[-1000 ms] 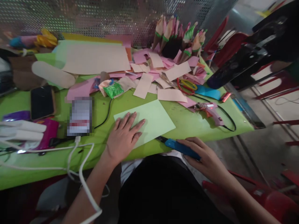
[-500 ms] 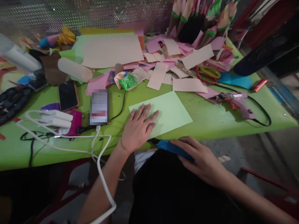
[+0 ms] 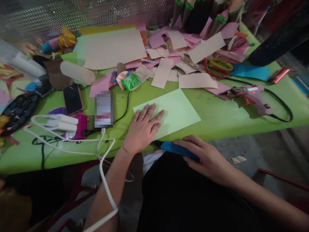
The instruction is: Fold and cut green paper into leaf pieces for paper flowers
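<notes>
Your left hand lies spread on paper, right hand gripping a cutter; scraps crowd the paper's twelve o'clock.

Left fingers spread flat, right fingers curled

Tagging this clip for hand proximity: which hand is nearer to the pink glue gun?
Right. The right hand, gripping the blue-handled tool, is apart from the glue gun, to its lower left; the left hand, spread on the green paper, is farther left.
</notes>
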Demonstrator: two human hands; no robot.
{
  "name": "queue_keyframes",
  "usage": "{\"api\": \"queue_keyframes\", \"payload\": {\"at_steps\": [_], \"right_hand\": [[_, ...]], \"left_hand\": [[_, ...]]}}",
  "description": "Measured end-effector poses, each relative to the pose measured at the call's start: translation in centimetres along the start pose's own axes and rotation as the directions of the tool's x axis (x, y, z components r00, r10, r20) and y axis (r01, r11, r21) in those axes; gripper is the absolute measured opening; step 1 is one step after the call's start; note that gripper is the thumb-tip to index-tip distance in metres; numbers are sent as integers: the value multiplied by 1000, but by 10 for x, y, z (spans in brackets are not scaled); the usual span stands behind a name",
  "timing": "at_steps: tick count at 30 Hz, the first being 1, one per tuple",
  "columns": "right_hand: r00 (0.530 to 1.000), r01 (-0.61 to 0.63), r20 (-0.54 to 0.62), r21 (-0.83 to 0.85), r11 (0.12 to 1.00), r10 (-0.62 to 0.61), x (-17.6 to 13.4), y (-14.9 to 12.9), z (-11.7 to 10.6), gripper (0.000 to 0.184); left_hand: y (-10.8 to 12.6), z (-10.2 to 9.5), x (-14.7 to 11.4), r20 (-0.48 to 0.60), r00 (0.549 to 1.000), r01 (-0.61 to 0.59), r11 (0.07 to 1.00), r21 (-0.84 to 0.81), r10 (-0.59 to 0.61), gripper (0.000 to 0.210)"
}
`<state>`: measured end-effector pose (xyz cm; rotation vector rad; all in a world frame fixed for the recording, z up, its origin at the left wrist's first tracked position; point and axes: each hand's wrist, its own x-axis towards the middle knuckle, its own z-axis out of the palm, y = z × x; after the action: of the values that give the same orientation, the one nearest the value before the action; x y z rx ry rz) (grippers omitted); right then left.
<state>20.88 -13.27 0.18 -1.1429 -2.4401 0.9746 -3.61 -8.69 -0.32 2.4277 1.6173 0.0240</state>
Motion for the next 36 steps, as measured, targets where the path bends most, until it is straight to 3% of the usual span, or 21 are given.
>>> {"api": "queue_keyframes", "payload": {"at_steps": [8, 13, 18, 21, 24, 27, 31, 36], "right_hand": [[999, 49, -19, -67, 997, -50, 0, 4, 6, 48], [995, 88, 44, 10, 996, -89, -1, 3, 0, 52], [996, 58, 57, 164, 985, -68, -4, 8, -37, 48], [995, 81, -74, 111, 991, -73, 4, 18, -68, 39], [950, 82, -294, -100, 992, -108, 32, 35, -93, 38], [902, -8, -420, -244, 970, -98, 79, 57, -108, 45], [887, -131, -460, -334, 933, -40, 150, 82, -116, 57], [873, -278, -486, -434, 857, 38, 212, 99, -121, 50]], "left_hand": [[1, -1, 1, 27, 1000, 15, 1000, -7, -14, 50], [2, -1, 0, 11, 1000, 24, 1000, -18, -24, 49], [0, -5, -1, -66, 997, 29, 997, -75, -34, 48], [-3, -9, 4, -191, 979, 46, 991, -123, -69, 45], [-5, -12, 15, -280, 956, 76, 995, -71, -93, 40], [-6, -15, 25, -254, 957, 143, 990, 5, -137, 45], [-6, -24, 35, -163, 961, 234, 971, 40, -225, 57], [-12, -37, 45, -49, 934, 356, 935, 6, -355, 63]]}}
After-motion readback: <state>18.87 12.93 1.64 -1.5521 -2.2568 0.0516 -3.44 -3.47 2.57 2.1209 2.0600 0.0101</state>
